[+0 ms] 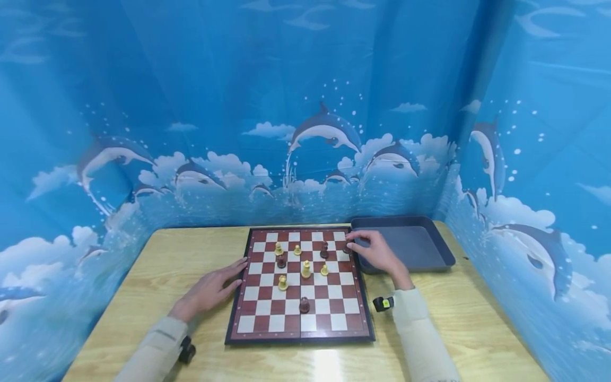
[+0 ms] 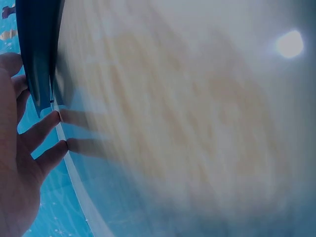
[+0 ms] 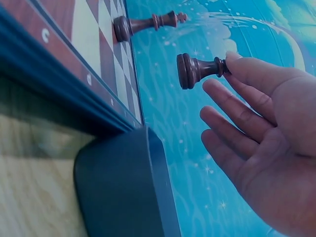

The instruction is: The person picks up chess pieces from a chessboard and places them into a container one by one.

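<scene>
My right hand (image 1: pixel 377 252) pinches a dark brown chess piece (image 3: pixel 193 71) by its top between thumb and index finger. In the right wrist view its base hangs apart from the board; its top is hidden by the fingertips. A dark king (image 3: pixel 148 23) stands upright on the chessboard (image 1: pixel 291 335) close by. The board is hinged down the middle. My left hand (image 1: pixel 210 289) lies at the board's left side, its fairly straight fingertips touching the edge. Cream pieces, among them a tall one (image 1: pixel 306 269) and a rook (image 1: pixel 282 283), stand on the middle squares.
A dark grey tray (image 1: pixel 441 249) stands right of the board, beneath my right hand. Two more dark pieces are on the board, one (image 1: pixel 281 261) among the cream ones, another (image 1: pixel 304 304) nearer me. A blue dolphin-print curtain (image 1: pixel 215 106) surrounds the wooden table (image 1: pixel 181 249).
</scene>
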The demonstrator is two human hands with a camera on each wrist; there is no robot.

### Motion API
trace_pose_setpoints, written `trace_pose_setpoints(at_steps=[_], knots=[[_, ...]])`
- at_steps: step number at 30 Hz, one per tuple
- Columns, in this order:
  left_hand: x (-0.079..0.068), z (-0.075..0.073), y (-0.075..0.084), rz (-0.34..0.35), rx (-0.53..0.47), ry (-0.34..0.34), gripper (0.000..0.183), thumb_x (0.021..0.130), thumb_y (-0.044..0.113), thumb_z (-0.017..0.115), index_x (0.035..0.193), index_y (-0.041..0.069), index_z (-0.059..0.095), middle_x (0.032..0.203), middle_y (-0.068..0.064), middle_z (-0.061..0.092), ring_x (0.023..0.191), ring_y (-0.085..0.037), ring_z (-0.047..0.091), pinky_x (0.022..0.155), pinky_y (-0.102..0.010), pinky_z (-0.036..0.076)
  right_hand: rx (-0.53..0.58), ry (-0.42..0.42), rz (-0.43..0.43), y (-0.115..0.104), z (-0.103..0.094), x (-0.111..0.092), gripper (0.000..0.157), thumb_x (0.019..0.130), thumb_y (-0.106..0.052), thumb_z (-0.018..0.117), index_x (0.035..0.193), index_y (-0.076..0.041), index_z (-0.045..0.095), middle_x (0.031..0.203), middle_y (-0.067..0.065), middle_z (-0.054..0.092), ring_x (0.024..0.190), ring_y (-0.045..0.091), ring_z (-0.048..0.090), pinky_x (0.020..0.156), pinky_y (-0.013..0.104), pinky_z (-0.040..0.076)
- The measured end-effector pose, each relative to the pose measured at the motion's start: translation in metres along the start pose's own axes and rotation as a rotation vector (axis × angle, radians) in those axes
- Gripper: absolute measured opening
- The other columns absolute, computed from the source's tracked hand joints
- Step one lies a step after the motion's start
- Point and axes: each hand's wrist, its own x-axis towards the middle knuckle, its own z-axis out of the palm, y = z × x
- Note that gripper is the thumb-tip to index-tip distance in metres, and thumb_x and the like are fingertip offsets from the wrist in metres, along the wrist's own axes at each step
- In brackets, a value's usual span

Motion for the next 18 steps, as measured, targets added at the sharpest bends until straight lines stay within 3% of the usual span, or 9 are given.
trace_pose_setpoints(at_steps=[4, 9, 18], knots=[[0.0, 0.001, 0.0, 0.003, 0.004, 0.004, 0.053, 0.097, 0.046, 0.04, 0.146, 0.025, 0.031, 0.151, 0.004, 0.028, 0.133, -0.025, 0.037, 0.106, -0.049, 0.034, -0.005, 0.007, 0.0, -0.009, -0.007, -0.004, 0.019, 0.088, -0.006, 0.063, 0.106, 0.0, 0.066, 0.113, 0.022, 0.063, 0.114, 0.036, 0.054, 0.103, 0.055, 0.036], [-0.001, 0.002, 0.0, -0.007, -0.012, 0.004, 0.053, 0.097, 0.044, 0.042, 0.145, 0.026, 0.031, 0.151, 0.004, 0.028, 0.133, -0.025, 0.036, 0.106, -0.05, 0.034, -0.038, 0.046, 0.016, 0.016, -0.012, -0.002, 0.023, 0.088, -0.015, 0.065, 0.107, -0.002, 0.067, 0.116, 0.016, 0.063, 0.115, 0.033, 0.054, 0.103, 0.052, 0.038], [0.0, 0.001, 0.002, -0.021, -0.031, 0.001, 0.053, 0.097, 0.045, 0.042, 0.145, 0.026, 0.031, 0.152, 0.002, 0.028, 0.134, -0.027, 0.035, 0.107, -0.051, 0.032, -0.039, 0.072, 0.009, 0.018, -0.024, -0.007, 0.025, 0.088, -0.015, 0.065, 0.108, 0.001, 0.066, 0.111, 0.014, 0.066, 0.11, 0.032, 0.057, 0.101, 0.055, 0.037]])
